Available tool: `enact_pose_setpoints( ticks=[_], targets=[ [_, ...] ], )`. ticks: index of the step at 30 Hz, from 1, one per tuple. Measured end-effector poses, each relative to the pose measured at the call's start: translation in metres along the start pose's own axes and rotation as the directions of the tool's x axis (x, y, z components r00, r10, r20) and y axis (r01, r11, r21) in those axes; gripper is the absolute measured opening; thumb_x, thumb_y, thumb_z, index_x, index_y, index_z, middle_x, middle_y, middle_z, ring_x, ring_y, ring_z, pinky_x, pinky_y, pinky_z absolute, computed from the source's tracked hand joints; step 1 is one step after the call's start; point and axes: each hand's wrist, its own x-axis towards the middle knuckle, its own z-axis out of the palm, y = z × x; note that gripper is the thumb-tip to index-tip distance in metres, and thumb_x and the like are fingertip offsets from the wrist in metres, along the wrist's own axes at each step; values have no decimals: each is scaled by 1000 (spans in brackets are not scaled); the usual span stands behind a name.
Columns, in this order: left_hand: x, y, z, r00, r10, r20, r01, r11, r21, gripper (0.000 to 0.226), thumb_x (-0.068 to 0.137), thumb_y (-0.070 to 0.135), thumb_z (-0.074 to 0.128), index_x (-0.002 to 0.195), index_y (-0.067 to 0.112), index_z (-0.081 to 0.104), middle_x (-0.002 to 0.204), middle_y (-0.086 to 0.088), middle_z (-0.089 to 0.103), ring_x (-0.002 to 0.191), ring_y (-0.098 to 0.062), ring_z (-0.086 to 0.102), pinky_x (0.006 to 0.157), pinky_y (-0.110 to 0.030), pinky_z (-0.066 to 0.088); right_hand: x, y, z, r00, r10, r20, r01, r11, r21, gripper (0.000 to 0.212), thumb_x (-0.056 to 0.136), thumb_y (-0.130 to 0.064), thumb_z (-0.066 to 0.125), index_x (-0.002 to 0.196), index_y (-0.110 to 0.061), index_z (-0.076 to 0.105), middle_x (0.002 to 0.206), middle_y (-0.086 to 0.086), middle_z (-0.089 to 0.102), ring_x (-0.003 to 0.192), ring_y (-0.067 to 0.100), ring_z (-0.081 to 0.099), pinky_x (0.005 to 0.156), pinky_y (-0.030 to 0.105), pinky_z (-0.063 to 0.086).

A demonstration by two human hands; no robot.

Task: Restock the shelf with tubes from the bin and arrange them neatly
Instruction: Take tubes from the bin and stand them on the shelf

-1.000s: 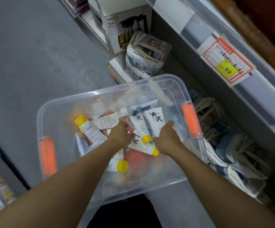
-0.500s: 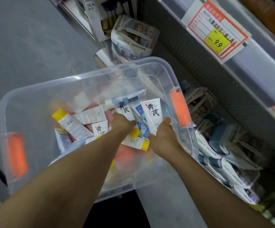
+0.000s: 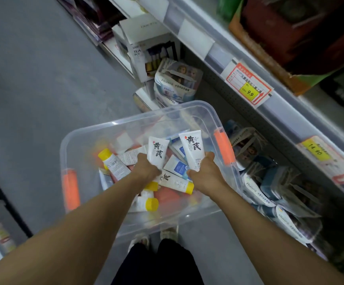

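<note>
A clear plastic bin (image 3: 195,105) with orange handles sits on the floor below me, holding several white tubes with yellow caps. My left hand (image 3: 146,168) grips one white tube (image 3: 157,151) with black characters, held upright above the pile. My right hand (image 3: 205,171) grips a second matching tube (image 3: 193,148), also upright, flat end up. Another such tube (image 3: 175,181) lies between my hands, and one with a barcode (image 3: 113,163) lies at the bin's left. The shelf (image 3: 290,103) runs along the right.
Price tags (image 3: 248,85) hang on the shelf edge. Packaged goods (image 3: 269,194) crowd the bottom shelf right of the bin. A tea pot box (image 3: 146,48) and a character-printed pack (image 3: 175,83) stand beyond the bin. Grey floor (image 3: 33,89) spreads to the left. My feet (image 3: 152,237) are under the bin's near edge.
Both hands have lifted, each raising a white tube out of the pile and turning it upright. The view has tilted up toward the shelf.
</note>
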Motion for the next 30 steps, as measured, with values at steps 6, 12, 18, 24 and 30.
enact_pose_setpoints(
  ticks=[6,12,18,24,30],
  targets=[
    [-61,28,-48,977,197,80,-190,978,-84,37,81,-5,56,116,8,52,102,-13,59,91,-26,55,62,-27,46,-65,-35,-22,991,-96,-92,115,965,235,33,94,-20,49,118,-10,28,111,6,51,87,19,52,58,27,44],
    [-134,65,-84,937,347,50,-335,929,-157,47,85,-5,52,130,6,39,118,-13,52,98,-24,48,76,-31,42,-140,-68,-50,969,-118,-219,206,873,443,35,93,-10,45,124,-9,28,111,3,47,74,8,49,58,25,44],
    [-209,105,-112,822,569,16,-562,816,-140,50,81,-6,61,126,4,41,119,-7,55,103,-24,54,85,-35,46,-219,-92,-83,896,-210,-392,397,776,491,45,86,-4,59,113,-19,26,123,8,50,106,24,55,85,42,52],
    [-284,147,-128,682,729,-60,-731,681,-36,52,78,-4,66,120,7,38,123,-13,54,115,-30,53,95,-43,46,-293,-105,-121,732,-308,-609,561,779,280,52,85,-1,62,124,-8,28,120,2,48,104,18,50,79,26,44],
    [-352,179,-124,530,848,-17,-838,526,143,46,86,3,60,119,8,29,129,-12,49,117,-31,49,84,-33,38,-351,-106,-156,608,-269,-747,556,816,159,49,85,-5,63,119,-8,29,125,8,53,98,16,50,79,27,40]
  ],
)
